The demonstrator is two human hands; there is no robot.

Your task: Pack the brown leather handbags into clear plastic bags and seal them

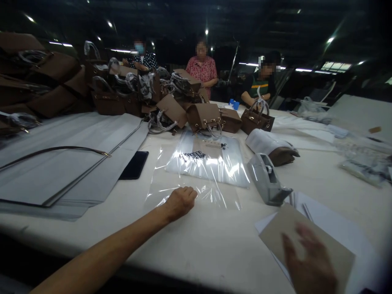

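Both hands are down on the table [214, 253]: left hand [180, 201] curled loosely, knuckles pressing the near edge of a clear plastic bag [196, 179], gripping nothing; right hand [309, 265] blurred, fingers spread flat on a tan card [294, 228]. Looks early on. The bag lies flat and unfilled, and a big heap of brown handbags [128, 94] waits at the far side, unbagged. Tape dispenser [268, 179] sits just right of the bag, then a dark phone [134, 165] off left.

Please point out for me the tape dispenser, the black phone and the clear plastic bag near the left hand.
tape dispenser [267, 179], head view, on its grey body.
black phone [134, 165], head view, on its dark screen.
clear plastic bag [211, 192], head view, on its near flat part.
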